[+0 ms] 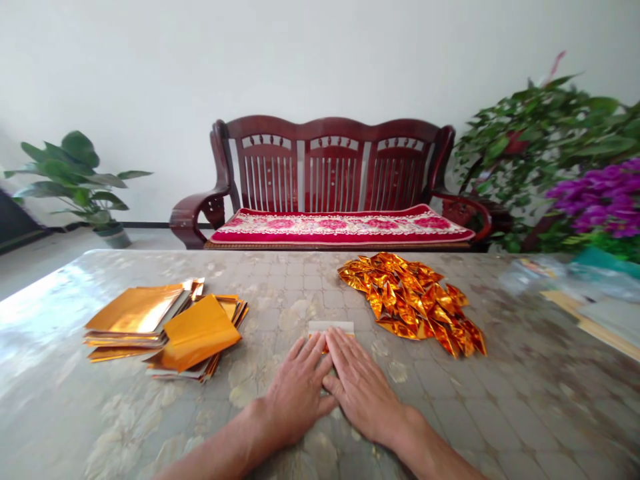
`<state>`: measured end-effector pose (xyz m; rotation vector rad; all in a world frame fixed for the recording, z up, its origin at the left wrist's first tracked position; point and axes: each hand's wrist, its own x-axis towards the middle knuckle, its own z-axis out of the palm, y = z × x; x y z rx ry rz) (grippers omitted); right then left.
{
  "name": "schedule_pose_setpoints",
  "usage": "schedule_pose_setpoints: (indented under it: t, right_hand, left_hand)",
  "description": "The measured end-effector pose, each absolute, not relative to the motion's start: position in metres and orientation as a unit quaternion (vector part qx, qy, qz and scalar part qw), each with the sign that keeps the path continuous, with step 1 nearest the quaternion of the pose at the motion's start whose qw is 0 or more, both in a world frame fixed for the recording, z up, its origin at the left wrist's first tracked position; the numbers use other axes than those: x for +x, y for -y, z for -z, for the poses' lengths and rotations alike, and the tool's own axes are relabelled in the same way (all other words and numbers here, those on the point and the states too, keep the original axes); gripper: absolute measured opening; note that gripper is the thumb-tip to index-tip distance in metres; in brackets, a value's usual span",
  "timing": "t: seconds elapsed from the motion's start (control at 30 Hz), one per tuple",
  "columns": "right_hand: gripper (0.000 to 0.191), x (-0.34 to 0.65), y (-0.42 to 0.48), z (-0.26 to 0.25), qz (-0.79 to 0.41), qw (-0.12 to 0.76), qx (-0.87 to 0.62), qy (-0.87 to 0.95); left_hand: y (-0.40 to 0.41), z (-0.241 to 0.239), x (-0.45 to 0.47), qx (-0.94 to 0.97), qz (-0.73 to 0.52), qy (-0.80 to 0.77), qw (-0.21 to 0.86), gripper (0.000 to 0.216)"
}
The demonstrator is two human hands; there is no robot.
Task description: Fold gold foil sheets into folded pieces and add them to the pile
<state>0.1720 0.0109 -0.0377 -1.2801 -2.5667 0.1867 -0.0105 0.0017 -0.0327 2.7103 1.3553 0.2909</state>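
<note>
My left hand (pixel 297 390) and my right hand (pixel 363 387) lie flat side by side on the table, fingers stretched out and pressing on a small sheet of gold foil paper (pixel 331 327). Only the sheet's pale far edge shows beyond my fingertips. To the left lies a stack of flat gold foil sheets (pixel 165 327), fanned in two loose heaps. To the right, beyond my right hand, sits a pile of folded gold foil pieces (pixel 413 300).
The table (pixel 500 400) has a glossy patterned cover. Clear plastic bags and papers (pixel 585 287) lie at its right end. Behind it stand a dark wooden bench (pixel 330 180) with a red cushion, a potted plant (pixel 80 180) on the left, and plants with purple flowers (pixel 600 200) on the right.
</note>
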Motion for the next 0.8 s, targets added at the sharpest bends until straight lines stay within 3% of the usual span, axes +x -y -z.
schedule_pose_setpoints:
  t: [0.3,0.57,0.7,0.8]
  right_hand:
    - [0.070,0.172,-0.012,0.039,-0.049,0.072,-0.433,0.897]
    - [0.066,0.211,-0.009,0.035,-0.019,0.058,-0.419,0.906]
    - [0.059,0.227,-0.011,0.026,0.024,0.060,-0.420,0.905]
    - [0.038,0.216,-0.016,0.014,0.058,0.093,-0.449,0.887]
  left_hand:
    - [-0.001,0.019,-0.028,0.901,-0.022,-0.428,0.063,0.084]
    - [0.002,0.025,-0.042,0.903,-0.027,-0.427,0.047,0.078]
    - [0.006,0.029,-0.043,0.895,-0.043,-0.443,0.038,0.077]
    - [0.009,0.027,-0.038,0.880,-0.061,-0.470,0.040,0.072]
